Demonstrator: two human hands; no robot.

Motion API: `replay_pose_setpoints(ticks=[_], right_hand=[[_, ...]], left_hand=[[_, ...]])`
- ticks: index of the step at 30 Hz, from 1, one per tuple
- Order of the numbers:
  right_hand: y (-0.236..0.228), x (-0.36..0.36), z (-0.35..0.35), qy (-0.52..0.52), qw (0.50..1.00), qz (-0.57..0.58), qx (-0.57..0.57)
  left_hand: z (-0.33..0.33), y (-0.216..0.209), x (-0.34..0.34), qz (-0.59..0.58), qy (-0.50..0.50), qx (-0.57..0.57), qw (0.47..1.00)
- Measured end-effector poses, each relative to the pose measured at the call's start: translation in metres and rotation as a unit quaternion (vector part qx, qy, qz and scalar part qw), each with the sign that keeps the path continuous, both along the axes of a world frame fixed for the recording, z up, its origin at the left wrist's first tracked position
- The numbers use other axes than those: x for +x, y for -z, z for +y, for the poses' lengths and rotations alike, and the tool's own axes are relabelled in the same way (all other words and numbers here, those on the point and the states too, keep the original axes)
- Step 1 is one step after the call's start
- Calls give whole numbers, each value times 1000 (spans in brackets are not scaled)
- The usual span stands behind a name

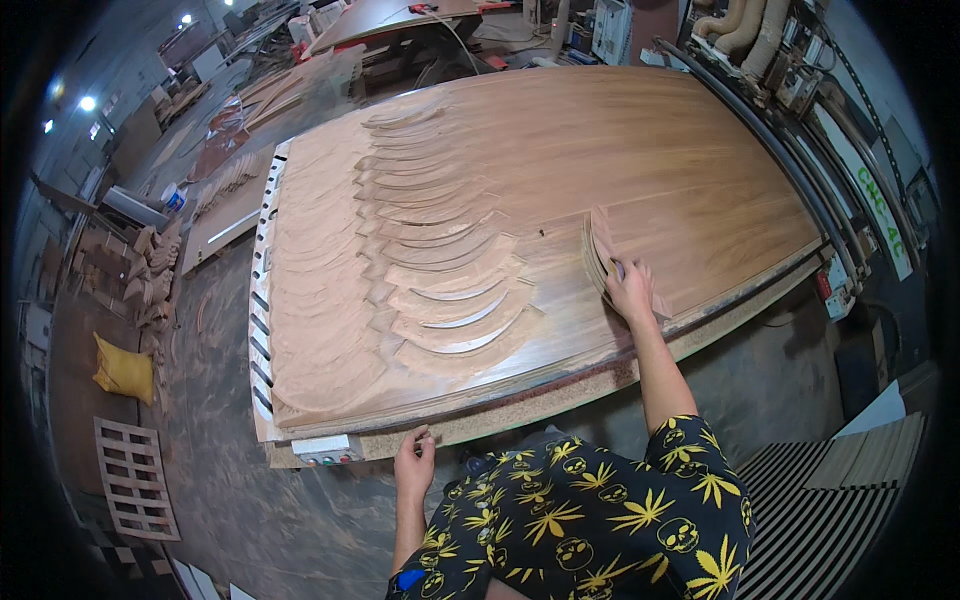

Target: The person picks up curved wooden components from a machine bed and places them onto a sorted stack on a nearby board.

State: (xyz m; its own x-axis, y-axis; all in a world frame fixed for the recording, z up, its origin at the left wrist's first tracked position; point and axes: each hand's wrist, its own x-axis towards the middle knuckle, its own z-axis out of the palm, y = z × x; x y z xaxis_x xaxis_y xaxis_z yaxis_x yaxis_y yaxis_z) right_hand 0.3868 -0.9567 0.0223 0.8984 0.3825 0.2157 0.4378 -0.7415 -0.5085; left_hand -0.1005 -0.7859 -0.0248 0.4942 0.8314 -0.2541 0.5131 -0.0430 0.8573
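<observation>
My right hand [630, 290] is closed on a stack of curved wooden pieces [597, 248], standing on the bare brown part of a large wooden panel [690, 150]. A small bluish thing shows at its fingers, too small to name. My left hand [414, 462] is by the near edge of the panel, its fingers loosely bent and nothing visible in them. Left of the stack, several curved wooden pieces [470, 335] lie in a row, one behind another, thick with sawdust [320, 270].
A small control box [327, 450] sits at the table's near left corner. A slotted white strip [262, 300] runs along the left end. Dark rails [770, 150] border the right side. A yellow sack [124, 368] and a crate-like rack [135, 480] are on the left.
</observation>
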Motion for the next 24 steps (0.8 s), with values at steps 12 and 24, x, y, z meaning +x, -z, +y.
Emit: replay_pose_setpoints(ticks=[12, 24], right_hand=[[-7, 1, 60, -45, 998, -34, -8], [45, -35, 263, -322, 934, -57, -146]], left_hand=[[4, -10, 3, 19, -2, -8, 1000], [-30, -30, -28, 68, -92, 26, 993]])
